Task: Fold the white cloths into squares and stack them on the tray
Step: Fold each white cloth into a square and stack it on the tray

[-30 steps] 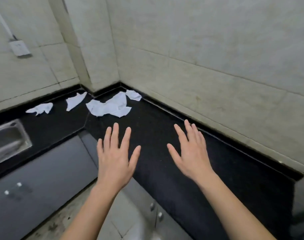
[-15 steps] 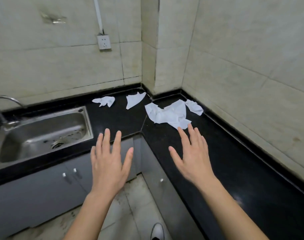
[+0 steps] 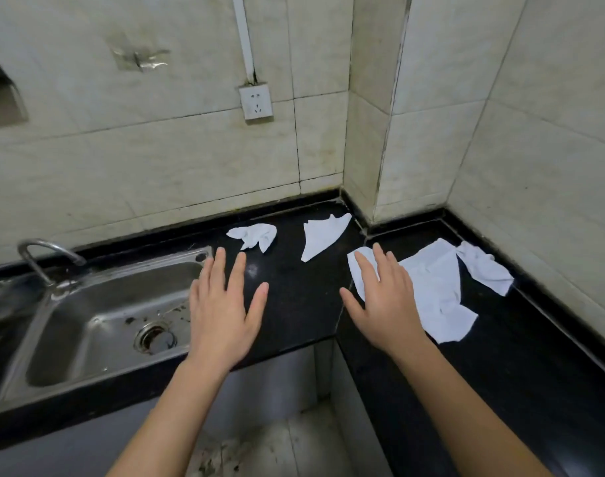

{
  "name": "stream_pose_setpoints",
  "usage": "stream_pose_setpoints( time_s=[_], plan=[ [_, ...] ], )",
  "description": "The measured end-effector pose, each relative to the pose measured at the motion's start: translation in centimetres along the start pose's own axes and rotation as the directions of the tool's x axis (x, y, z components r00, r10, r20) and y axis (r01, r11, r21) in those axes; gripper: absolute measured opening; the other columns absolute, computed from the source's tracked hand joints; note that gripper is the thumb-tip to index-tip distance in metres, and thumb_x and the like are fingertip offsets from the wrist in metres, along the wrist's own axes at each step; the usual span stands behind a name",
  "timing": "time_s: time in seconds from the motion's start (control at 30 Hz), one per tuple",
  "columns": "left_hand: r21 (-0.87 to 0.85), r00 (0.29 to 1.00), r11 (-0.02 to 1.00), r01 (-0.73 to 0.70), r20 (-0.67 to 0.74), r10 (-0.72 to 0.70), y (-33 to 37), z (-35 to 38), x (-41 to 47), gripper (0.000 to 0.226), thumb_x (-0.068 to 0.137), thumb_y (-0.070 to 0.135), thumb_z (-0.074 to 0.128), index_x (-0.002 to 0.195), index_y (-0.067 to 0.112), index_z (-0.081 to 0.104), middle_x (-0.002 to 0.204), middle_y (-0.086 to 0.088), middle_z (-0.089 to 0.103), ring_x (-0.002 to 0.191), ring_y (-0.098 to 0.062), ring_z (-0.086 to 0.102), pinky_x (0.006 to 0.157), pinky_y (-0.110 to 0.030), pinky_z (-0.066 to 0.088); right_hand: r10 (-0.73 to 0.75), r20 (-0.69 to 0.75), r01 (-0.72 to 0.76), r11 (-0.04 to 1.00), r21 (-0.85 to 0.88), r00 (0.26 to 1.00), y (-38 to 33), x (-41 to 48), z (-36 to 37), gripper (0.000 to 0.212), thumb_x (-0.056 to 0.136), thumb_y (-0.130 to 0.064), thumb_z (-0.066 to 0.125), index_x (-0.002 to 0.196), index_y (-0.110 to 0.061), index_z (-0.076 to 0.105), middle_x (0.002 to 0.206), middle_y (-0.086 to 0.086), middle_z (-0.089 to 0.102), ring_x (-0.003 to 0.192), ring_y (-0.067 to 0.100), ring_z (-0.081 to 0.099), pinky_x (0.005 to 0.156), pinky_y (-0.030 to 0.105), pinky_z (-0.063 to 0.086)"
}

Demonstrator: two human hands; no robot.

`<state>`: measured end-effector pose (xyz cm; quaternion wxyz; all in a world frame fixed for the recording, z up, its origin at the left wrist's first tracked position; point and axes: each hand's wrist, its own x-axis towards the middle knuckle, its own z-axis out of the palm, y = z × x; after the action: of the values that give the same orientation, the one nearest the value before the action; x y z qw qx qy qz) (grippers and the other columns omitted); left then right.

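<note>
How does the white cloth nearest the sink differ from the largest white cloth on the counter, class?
The cloth nearest the sink is small and bunched; the largest cloth is spread out much flatter. The first lies uncovered; the right hand overlaps the largest one's edge in view. Both are white, unfolded and rest on the black counter.

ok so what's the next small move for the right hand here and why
Probably lower the right hand onto the large crumpled cloth beneath it and pinch a near corner to spread it flat. Both hands are open and hold nothing, the left hand over the counter, and this cloth is the nearest of the unfolded ones. No tray is in view.
</note>
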<state>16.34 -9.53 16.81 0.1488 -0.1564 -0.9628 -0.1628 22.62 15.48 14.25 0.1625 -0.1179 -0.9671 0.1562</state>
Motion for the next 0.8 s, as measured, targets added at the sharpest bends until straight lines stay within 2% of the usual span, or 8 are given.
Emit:
stream_pose_setpoints(
  time_s=[0.17, 0.33, 0.47, 0.6, 0.7, 0.8],
  plan=[
    [0.029, 0.995, 0.999, -0.021, 0.096, 0.018, -2.0, 4.1, 5.7, 0.071, 0.096, 0.061, 0.025, 0.154, 0.021, 0.027, 0.164, -0.011, 0.016, 0.152, -0.028, 0.012, 0.120, -0.051, 0.022, 0.014, 0.144, -0.007, 0.999, -0.045, 0.989, 1.0, 7.1, 3.9, 0.069, 0.097, -0.050, 0.050, 0.155, -0.020, 0.028, 0.163, 0.015, 0.019, 0.150, 0.036, 0.018, 0.119, 0.048, 0.022],
    [0.099, 0.945, 0.994, 0.037, 0.319, -0.067, -5.0, 10.4, 10.4, 0.072, 0.098, 0.060, 0.028, 0.157, 0.021, 0.016, 0.166, -0.010, 0.005, 0.153, -0.028, 0.003, 0.122, -0.050, 0.017, 0.059, 0.284, -0.046, 0.998, -0.052, 0.957, 1.4, 12.3, 8.1, 0.070, 0.099, -0.051, 0.044, 0.157, -0.020, 0.019, 0.165, 0.014, 0.012, 0.151, 0.033, 0.015, 0.120, 0.045, 0.021],
    [0.096, 0.924, 0.994, 0.041, 0.376, -0.075, -7.0, 14.8, 15.9, 0.072, 0.099, 0.059, 0.030, 0.157, 0.020, 0.017, 0.166, -0.010, 0.006, 0.152, -0.028, 0.006, 0.120, -0.049, 0.020, 0.126, 0.370, -0.104, 0.991, -0.079, 0.921, 1.9, 15.9, 11.7, 0.072, 0.100, -0.052, 0.043, 0.158, -0.022, 0.014, 0.166, 0.012, 0.010, 0.151, 0.032, 0.014, 0.120, 0.045, 0.022],
    [0.074, 0.888, 0.997, -0.022, 0.460, -0.014, -8.2, 19.3, 21.1, 0.070, 0.100, 0.056, 0.032, 0.157, 0.018, 0.018, 0.165, -0.011, 0.008, 0.152, -0.028, 0.007, 0.120, -0.048, 0.021, 0.195, 0.425, -0.164, 0.980, -0.108, 0.884, 2.5, 19.7, 15.1, 0.071, 0.100, -0.050, 0.044, 0.158, -0.020, 0.015, 0.165, 0.012, 0.012, 0.151, 0.031, 0.015, 0.119, 0.043, 0.023],
    [0.043, 0.845, 0.989, -0.143, 0.526, 0.099, -9.4, 23.9, 26.2, 0.069, 0.101, 0.054, 0.033, 0.157, 0.017, 0.018, 0.165, -0.013, 0.009, 0.152, -0.030, 0.011, 0.120, -0.049, 0.023, 0.287, 0.461, -0.267, 0.957, -0.109, 0.840, 2.4, 23.6, 19.1, 0.071, 0.099, -0.050, 0.045, 0.157, -0.019, 0.019, 0.164, 0.012, 0.017, 0.150, 0.030, 0.018, 0.119, 0.042, 0.024],
    [-0.021, 0.794, 0.965, -0.261, 0.564, 0.226, -9.8, 27.9, 30.7, 0.067, 0.101, 0.050, 0.038, 0.157, 0.015, 0.020, 0.164, -0.014, 0.011, 0.151, -0.032, 0.013, 0.119, -0.051, 0.023, 0.335, 0.483, -0.299, 0.942, -0.151, 0.809, 1.8, 26.8, 23.3, 0.066, 0.099, -0.050, 0.045, 0.153, -0.016, 0.027, 0.153, 0.013, 0.034, 0.139, 0.031, 0.035, 0.111, 0.042, 0.035]
  ],
)
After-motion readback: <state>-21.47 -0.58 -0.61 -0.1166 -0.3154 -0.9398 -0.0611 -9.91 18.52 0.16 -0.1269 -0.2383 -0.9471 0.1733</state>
